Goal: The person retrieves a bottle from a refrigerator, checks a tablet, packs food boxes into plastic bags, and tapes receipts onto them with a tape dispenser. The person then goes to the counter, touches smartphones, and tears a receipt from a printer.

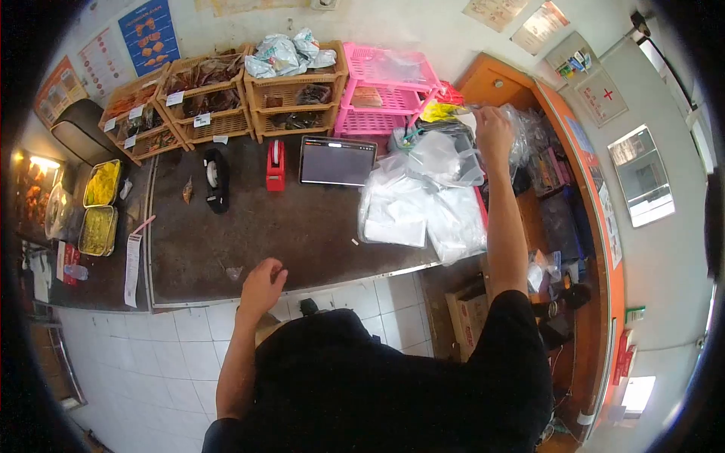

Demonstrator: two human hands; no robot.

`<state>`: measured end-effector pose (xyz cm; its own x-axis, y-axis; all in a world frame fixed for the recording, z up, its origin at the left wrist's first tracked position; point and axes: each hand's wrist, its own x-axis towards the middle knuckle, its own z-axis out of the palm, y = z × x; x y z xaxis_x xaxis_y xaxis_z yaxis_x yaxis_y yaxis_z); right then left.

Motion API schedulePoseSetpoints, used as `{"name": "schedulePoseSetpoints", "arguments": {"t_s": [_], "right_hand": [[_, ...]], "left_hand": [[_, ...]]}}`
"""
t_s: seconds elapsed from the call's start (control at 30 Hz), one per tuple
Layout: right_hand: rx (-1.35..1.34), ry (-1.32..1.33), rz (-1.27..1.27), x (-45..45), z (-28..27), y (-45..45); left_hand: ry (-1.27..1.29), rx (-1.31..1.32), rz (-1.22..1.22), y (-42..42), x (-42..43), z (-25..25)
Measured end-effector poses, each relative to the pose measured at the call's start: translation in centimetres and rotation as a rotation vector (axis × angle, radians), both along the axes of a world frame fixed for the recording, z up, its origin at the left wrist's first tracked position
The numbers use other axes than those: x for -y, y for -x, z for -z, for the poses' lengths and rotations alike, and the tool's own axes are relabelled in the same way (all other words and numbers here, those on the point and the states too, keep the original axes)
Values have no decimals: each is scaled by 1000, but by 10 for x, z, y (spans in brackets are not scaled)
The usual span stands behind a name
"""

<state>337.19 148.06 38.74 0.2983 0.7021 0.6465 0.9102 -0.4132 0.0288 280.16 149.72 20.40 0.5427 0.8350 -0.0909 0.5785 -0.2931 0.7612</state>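
My right hand [492, 130] reaches to the back right, over a pile of clear plastic bags [516, 136] beside the pink rack [377, 90]; its fingertips and anything in them cannot be made out. Below and left of it lie stacks of white plastic bags [423, 208] and a clear plastic container [445, 157]. Near the front edge of the dark counter [219, 264], my left hand [263, 285] hovers with its fingers loosely curled and thumb apart, holding nothing. A small clear scrap [235, 272] lies just left of it.
A tablet [337, 161], a red tape dispenser [275, 166] and a black dispenser [216, 181] stand mid-counter. Wicker racks [294, 98] line the wall. Two yellow-filled trays [98, 230] are at the left. An orange-edged shelf unit [596, 302] borders the right.
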Motion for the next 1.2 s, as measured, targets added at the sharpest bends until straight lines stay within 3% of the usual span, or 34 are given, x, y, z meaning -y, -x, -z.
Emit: {"name": "schedulePoseSetpoints", "arguments": {"t_s": [0.07,0.13,0.2,0.27,0.37,0.53,0.6,0.73,0.8,0.83,0.87,0.93,1.03,1.1,1.2], "right_hand": [[-408,198,200,-6,6,2],[-433,504,89,-7,68,-23],[-140,852,27,-16,252,-140],[-410,560,159,17,239,-54],[-292,593,270,27,256,-2],[107,322,286,37,351,-55],[-24,256,341,27,321,-72],[-273,-65,290,22,207,-81],[-473,68,248,22,189,-124],[-662,286,247,22,184,-153],[-849,270,119,24,170,-143],[-1211,236,-164,26,118,-88],[-1366,191,-413,32,57,43],[-1447,232,-479,37,43,110],[-1618,243,-538,47,50,185]], "left_hand": [[22,40,32,-16,-3,-7],[59,82,48,-21,0,-9],[100,143,30,-26,1,-6],[119,102,12,-17,4,-5],[102,49,-37,14,15,26],[210,-155,-149,86,53,55],[233,-190,-185,102,60,53],[223,-176,-224,113,62,56],[244,-143,-201,99,53,53],[247,-114,-192,88,48,51],[248,-85,-186,78,43,48],[267,0,-147,43,33,37],[209,205,33,-42,23,-28],[208,418,213,-95,20,-60],[419,684,160,-158,27,-99]]}}
